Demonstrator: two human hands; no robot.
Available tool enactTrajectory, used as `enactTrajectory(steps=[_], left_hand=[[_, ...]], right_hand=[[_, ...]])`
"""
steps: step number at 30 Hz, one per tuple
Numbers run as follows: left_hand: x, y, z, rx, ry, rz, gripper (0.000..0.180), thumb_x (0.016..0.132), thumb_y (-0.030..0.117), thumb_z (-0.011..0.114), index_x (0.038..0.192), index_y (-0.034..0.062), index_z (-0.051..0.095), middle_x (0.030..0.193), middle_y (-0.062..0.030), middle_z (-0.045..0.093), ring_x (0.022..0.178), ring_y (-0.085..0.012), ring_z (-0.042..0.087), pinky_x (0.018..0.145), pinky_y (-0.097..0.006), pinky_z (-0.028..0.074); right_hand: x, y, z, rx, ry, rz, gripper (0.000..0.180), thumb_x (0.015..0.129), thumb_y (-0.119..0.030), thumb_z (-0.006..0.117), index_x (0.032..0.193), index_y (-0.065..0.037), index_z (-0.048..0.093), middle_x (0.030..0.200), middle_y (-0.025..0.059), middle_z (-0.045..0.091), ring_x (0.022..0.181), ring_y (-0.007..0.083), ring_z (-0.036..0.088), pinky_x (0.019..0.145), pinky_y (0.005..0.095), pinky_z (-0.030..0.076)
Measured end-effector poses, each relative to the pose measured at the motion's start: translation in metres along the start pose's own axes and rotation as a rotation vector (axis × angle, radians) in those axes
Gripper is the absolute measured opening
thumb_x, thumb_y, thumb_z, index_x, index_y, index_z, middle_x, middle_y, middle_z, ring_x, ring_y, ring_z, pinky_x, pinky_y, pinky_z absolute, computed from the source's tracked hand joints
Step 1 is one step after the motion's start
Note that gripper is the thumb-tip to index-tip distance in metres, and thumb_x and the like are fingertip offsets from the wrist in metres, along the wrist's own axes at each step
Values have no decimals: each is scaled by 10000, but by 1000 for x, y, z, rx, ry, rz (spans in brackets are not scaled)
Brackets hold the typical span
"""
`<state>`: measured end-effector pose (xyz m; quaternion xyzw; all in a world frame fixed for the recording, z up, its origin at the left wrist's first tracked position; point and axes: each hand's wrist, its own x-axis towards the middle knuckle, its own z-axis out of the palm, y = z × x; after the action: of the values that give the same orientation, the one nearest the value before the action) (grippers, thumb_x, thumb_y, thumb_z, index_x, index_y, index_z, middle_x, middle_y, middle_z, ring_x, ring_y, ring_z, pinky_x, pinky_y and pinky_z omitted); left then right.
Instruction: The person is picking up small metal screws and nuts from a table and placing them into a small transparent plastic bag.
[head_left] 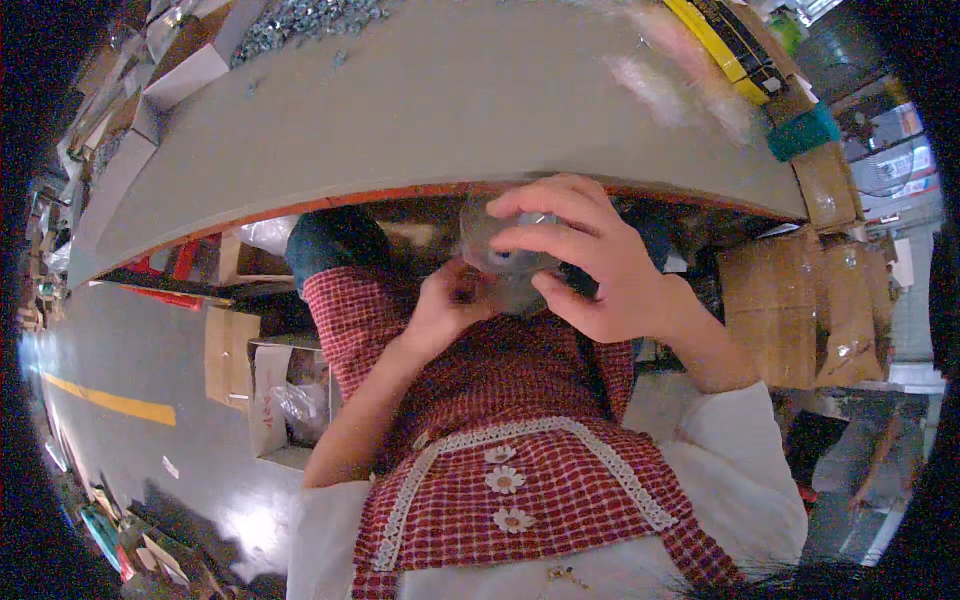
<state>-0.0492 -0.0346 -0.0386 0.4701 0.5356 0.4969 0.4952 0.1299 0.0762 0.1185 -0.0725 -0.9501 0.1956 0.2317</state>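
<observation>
Over my lap, just below the table's front edge, a clear, rounded plastic piece [480,225] sits between my hands. It is see-through and blurred, so its exact kind is hard to make out. My left hand [448,308] has its fingers closed on the lower left side of the piece. My right hand [605,265] curves round it from the right, fingers bent over the top and thumb below. A small dark spot shows in the piece between the right fingers.
A grey table [460,110] with a reddish edge spans the front. On it lie a heap of small shiny metal parts [300,25], clear plastic bags [680,80] and a yellow-and-black box [725,45]. Cardboard boxes [800,310] stand at right; an open box [290,400] stands at left.
</observation>
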Motion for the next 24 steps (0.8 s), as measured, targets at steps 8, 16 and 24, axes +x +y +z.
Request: enactTrajectory(steps=[8, 16, 24], left_hand=[[-67, 85, -39, -105, -222, 230, 883, 684, -38, 769, 1450, -1, 331, 1388, -138, 465, 1256, -227, 479, 1027, -377, 430], [-51, 146, -20, 116, 297, 422, 98, 898, -1, 658, 975, -32, 712, 1038, -100, 698, 1012, -143, 617, 885, -290, 487], [-45, 176, -3, -61, 416, 248, 42, 915, 9, 637, 921, -30, 651, 908, -28, 677, 838, -75, 581, 756, -222, 474]], right_hand=[[33, -36, 26, 200, -81, -249, 272, 703, -90, 701, 972, -76, 660, 1324, 136, 535, 1318, 369, 422, 1069, 556, 327], [31, -43, 0, 127, 177, 2, 105, 841, -120, 669, 903, -47, 625, 1016, 124, 655, 958, 325, 638, 832, 403, 521], [18, -51, -23, 234, 216, 187, 111, 857, -124, 663, 925, -52, 614, 884, 129, 649, 841, 329, 660, 735, 398, 536]])
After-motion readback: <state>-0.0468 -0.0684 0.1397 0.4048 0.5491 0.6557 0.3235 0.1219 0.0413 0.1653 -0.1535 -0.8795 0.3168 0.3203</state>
